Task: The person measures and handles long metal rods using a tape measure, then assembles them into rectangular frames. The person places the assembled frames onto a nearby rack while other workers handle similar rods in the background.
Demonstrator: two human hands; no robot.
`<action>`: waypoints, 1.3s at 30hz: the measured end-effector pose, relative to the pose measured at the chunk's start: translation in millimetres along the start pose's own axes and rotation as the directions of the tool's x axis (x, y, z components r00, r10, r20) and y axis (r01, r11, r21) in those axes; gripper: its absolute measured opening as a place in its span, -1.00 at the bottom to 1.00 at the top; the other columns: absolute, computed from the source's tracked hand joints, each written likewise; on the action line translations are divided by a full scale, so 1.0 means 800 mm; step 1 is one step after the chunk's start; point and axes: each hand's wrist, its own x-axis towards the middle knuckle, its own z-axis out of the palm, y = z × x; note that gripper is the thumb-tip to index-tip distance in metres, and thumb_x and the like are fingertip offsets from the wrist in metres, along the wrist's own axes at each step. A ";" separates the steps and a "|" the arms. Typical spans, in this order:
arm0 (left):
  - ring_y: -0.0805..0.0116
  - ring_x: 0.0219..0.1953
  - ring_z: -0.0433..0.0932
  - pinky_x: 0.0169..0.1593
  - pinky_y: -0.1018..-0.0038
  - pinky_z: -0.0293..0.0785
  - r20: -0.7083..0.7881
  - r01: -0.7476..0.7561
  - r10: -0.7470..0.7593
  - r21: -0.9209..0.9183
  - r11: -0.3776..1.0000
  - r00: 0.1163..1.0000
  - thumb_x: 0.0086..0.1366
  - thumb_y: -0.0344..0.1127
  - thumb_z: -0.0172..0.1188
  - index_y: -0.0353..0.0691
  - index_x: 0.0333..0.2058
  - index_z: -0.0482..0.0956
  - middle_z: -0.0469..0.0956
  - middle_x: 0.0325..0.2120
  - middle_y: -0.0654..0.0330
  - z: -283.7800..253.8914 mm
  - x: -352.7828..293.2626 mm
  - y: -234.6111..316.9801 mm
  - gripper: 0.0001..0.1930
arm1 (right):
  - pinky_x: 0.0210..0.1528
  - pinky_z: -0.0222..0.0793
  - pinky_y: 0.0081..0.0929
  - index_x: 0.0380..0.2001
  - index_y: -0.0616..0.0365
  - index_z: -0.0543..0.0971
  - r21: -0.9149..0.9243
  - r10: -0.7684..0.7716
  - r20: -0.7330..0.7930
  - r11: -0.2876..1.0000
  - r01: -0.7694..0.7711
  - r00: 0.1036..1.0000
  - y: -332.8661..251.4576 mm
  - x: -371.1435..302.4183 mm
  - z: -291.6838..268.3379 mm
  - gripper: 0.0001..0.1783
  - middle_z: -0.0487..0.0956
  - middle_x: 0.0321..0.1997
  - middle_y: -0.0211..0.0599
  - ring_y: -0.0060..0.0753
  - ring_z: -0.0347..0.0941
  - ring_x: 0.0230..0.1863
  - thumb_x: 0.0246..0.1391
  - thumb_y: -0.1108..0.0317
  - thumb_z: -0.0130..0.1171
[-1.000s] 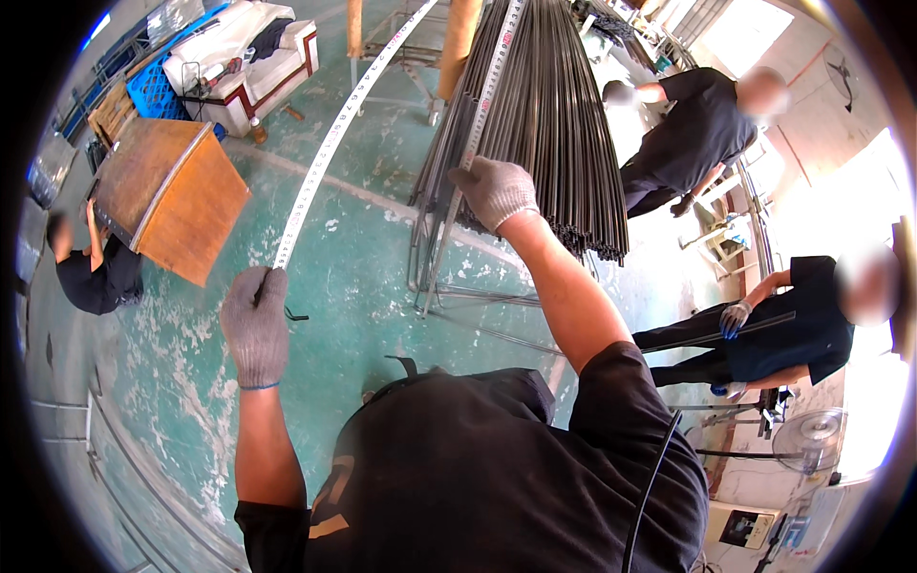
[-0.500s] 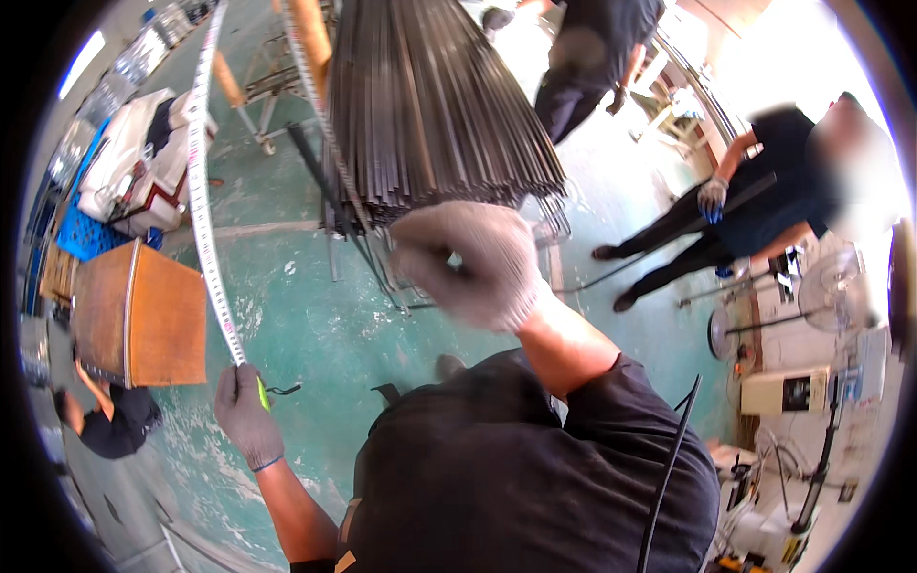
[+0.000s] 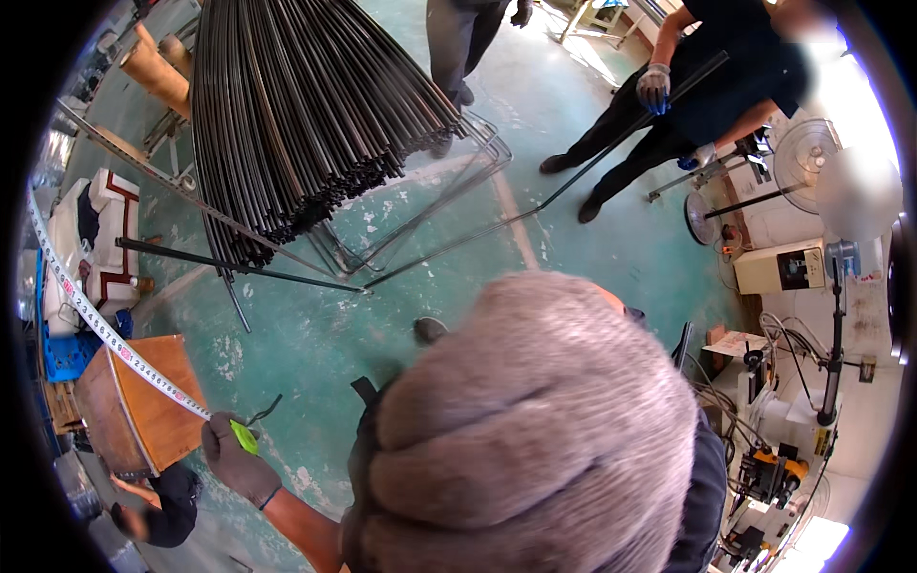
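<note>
My left hand (image 3: 239, 468), in a grey knit glove, is wrapped round a tape measure (image 3: 245, 438) with a bright green case. Its white blade (image 3: 124, 353) runs out from the hand, curving up toward the far left. Very close to the camera, my gloved right hand (image 3: 535, 430) fills the lower middle with its fingers curled. Whatever it may hold is hidden behind the knuckles. Beyond my hands lies a large bundle of dark metal tubes (image 3: 306, 105), ends toward me. A bent dark tube (image 3: 234, 263) lies low in front of those ends.
At right a co-worker (image 3: 735, 86) in gloves holds a long dark rod (image 3: 621, 138); another person's legs (image 3: 454, 48) stand behind the bundle. A brown wooden box (image 3: 162, 392) is at left, with a person crouching beside it. Fans (image 3: 802, 162) and equipment line the right wall.
My right hand has come much nearer the camera, covering my torso. The view has turned, so the bundle sits further left. The tape measure stays in my left hand, its blade now slanting further left.
</note>
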 end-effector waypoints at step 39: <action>0.47 -0.50 0.43 -0.39 0.47 0.37 0.067 -0.210 0.211 -0.019 0.978 0.975 0.54 -0.17 0.12 -0.22 -0.39 0.49 0.39 -0.49 0.27 -0.014 -0.186 -0.017 -0.69 | -0.29 0.50 -0.02 -0.10 0.14 0.66 -0.193 0.697 -0.071 0.693 -0.695 0.714 0.003 -0.237 0.032 -0.84 0.62 -0.37 0.02 0.21 0.59 -0.33 0.32 0.34 0.31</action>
